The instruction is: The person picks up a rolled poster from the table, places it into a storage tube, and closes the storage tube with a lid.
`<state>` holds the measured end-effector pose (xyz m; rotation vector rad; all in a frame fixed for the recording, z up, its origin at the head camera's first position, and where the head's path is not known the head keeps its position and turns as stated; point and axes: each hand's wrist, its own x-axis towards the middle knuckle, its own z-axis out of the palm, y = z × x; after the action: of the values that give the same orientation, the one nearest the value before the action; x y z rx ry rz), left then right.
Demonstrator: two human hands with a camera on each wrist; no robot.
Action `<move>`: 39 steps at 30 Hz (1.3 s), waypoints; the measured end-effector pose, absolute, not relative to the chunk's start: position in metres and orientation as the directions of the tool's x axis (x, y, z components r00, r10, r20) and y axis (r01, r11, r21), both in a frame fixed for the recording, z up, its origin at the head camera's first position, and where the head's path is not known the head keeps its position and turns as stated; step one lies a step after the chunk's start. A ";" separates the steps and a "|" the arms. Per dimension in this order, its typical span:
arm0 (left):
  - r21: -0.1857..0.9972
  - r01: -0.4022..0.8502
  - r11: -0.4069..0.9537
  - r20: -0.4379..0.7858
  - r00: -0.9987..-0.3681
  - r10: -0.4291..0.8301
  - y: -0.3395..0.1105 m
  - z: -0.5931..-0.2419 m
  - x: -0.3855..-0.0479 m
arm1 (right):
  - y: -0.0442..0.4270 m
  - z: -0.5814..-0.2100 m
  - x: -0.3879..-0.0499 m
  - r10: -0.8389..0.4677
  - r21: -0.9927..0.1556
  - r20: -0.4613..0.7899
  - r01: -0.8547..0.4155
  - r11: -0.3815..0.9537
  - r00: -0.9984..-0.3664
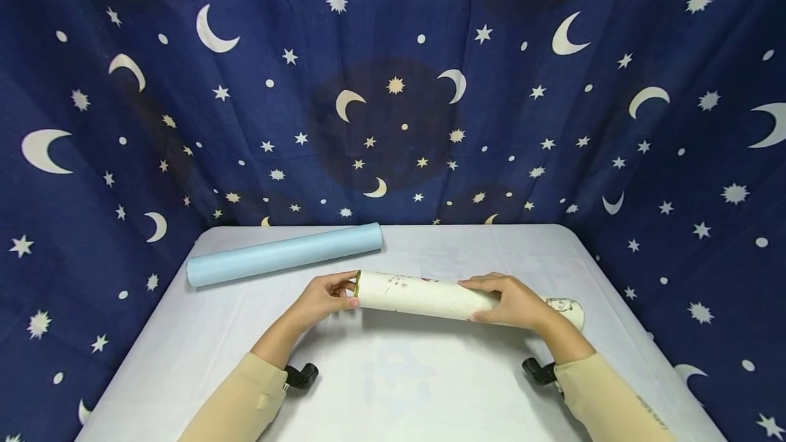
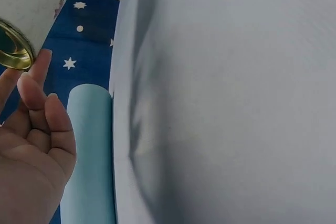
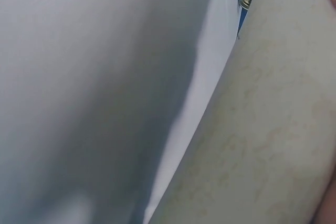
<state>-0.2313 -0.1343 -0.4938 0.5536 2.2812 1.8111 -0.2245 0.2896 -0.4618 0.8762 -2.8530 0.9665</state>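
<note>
A long cream tube (image 1: 417, 296) with a printed floral pattern lies across both hands, its right end lower than its left. At its left end my left hand (image 1: 327, 297) holds the gold metal rim (image 1: 357, 285) between thumb and fingers. My right hand (image 1: 512, 302) grips the tube from above, right of its middle, with the thumb on the near side. The left wrist view shows the gold-lined end (image 2: 22, 51) beside the fingertips. In the right wrist view the cream tube (image 3: 262, 108) fills the right side, and most of the hand is out of frame.
A light blue tube (image 1: 285, 256) lies slanted on the table at the back left. White cloth covers the table (image 1: 393, 387). A dark blue curtain (image 1: 393, 121) with moons and stars hangs behind and at both sides. Black wrist mounts (image 1: 301, 376) stick out from the sleeves.
</note>
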 end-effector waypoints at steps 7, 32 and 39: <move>0.954 0.206 0.217 0.105 -0.909 0.403 -0.135 -0.485 -0.227 | 0.290 -0.459 -0.224 -0.501 -0.590 0.147 -0.483 0.647 -0.853; 0.950 0.236 0.203 0.137 -0.902 0.410 -0.138 -0.486 -0.226 | 0.289 -0.459 -0.221 -0.499 -0.574 0.187 -0.506 0.643 -0.846; 0.971 0.198 0.132 0.132 -0.910 0.394 -0.135 -0.489 -0.227 | 0.291 -0.459 -0.221 -0.517 -0.572 0.180 -0.517 0.637 -0.837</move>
<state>-0.2265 -0.1349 -0.4894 0.5920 2.2412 1.8817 -0.2214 0.2912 -0.4586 0.8975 -2.8423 0.9934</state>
